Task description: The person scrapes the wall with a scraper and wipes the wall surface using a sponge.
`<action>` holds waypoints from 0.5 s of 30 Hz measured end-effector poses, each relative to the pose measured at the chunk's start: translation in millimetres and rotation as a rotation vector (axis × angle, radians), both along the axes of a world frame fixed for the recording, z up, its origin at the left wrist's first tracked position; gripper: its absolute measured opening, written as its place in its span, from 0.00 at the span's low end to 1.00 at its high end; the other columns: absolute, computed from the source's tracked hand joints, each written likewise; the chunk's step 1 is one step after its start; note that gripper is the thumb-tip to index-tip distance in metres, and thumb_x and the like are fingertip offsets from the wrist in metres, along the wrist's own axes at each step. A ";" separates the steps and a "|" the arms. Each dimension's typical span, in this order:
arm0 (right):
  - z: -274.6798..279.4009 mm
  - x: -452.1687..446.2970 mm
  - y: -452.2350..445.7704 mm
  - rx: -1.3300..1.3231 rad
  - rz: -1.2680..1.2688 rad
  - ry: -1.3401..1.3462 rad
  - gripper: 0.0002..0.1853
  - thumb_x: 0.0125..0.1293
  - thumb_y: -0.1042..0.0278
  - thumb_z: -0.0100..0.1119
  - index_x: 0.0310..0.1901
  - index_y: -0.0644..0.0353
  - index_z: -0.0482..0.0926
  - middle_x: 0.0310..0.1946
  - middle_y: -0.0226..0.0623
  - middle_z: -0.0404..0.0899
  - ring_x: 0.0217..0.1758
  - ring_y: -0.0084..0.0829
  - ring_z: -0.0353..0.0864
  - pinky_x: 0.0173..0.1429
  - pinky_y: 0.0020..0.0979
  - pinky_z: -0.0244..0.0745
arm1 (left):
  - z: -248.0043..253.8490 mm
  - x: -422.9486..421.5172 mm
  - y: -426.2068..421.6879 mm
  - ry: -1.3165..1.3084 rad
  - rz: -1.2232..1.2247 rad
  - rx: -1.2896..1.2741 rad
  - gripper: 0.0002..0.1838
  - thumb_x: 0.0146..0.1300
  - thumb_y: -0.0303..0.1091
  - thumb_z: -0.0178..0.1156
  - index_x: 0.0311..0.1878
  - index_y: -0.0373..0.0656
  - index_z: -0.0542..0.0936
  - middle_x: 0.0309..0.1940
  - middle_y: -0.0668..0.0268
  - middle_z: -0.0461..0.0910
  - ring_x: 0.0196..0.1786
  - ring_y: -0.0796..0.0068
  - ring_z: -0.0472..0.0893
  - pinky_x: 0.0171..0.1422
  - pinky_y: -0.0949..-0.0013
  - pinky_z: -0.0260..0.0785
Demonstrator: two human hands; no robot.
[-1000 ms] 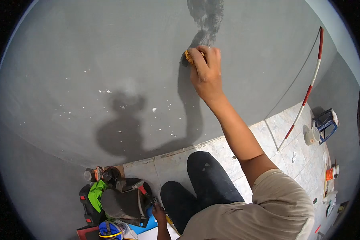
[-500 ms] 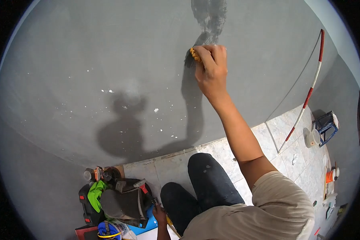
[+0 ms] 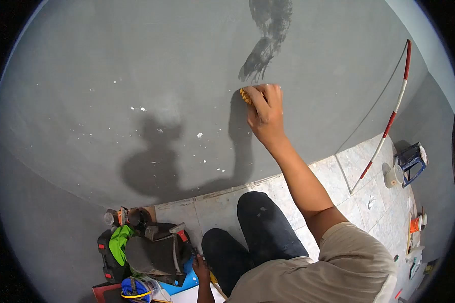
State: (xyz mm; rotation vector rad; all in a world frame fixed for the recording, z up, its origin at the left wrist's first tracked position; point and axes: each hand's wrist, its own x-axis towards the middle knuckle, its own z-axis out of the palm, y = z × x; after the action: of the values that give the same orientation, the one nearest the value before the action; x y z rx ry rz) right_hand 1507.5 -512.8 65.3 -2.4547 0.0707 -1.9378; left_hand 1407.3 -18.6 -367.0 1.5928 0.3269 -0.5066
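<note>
- Currently, a yellow sponge (image 3: 244, 95) is sitting in the right hand (image 3: 265, 108), close to the grey wall (image 3: 86, 50); whether it is touching that surface cannot be confirmed.
- The right hand is pinching the sponge between thumb and bent fingers.
- Just above this hand, a dark, streaky patch (image 3: 269, 35) is running up the wall, its lower end stopping short of the sponge.
- Left of and below the hand, white specks (image 3: 199, 135) are dotting the wall beside the person's shadow (image 3: 152, 164).
- Well below, the left hand (image 3: 201, 268) is closing around the handle of a red scraper (image 3: 178, 230).
- Left of the left hand, a dark bag (image 3: 152, 256) and a bright green cloth (image 3: 119, 245) are lying together.
- Right of the right hand, a red-and-white pole (image 3: 391, 119) is leaning on the wall; beyond it, a white bucket (image 3: 393, 177) and blue stool (image 3: 412, 164) are resting on the tiled floor (image 3: 356, 207).
</note>
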 end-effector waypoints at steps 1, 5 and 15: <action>-2.1 -0.1 3.0 0.001 -0.019 -0.014 0.26 0.45 0.89 0.62 0.50 0.62 0.83 0.44 0.38 0.76 0.46 0.42 0.73 0.51 0.41 0.67 | -1.9 -0.5 -0.1 0.007 -0.001 0.004 0.19 0.83 0.50 0.54 0.43 0.43 0.79 0.20 0.76 0.70 0.20 0.83 0.69 0.25 0.72 0.61; 8.7 5.5 -1.8 -0.024 -0.014 -0.100 0.25 0.46 0.89 0.62 0.49 0.62 0.83 0.44 0.37 0.76 0.46 0.41 0.73 0.51 0.41 0.67 | -17.4 -4.1 12.6 -0.030 -0.065 0.106 0.18 0.83 0.48 0.54 0.44 0.43 0.79 0.20 0.76 0.70 0.20 0.84 0.70 0.24 0.72 0.61; -23.8 7.3 -1.2 0.034 -0.027 -0.066 0.25 0.47 0.88 0.64 0.50 0.60 0.84 0.43 0.36 0.77 0.46 0.40 0.74 0.52 0.40 0.66 | 0.2 -8.9 15.6 0.048 -0.025 0.042 0.17 0.84 0.49 0.53 0.45 0.44 0.79 0.22 0.77 0.68 0.20 0.85 0.69 0.23 0.75 0.66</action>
State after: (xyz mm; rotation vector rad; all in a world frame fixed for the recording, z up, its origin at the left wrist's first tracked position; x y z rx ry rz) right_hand 1514.8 -514.0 41.5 -2.3785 0.1353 -2.0096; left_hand 1398.5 -3.0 -366.9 1.6296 0.3559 -0.5611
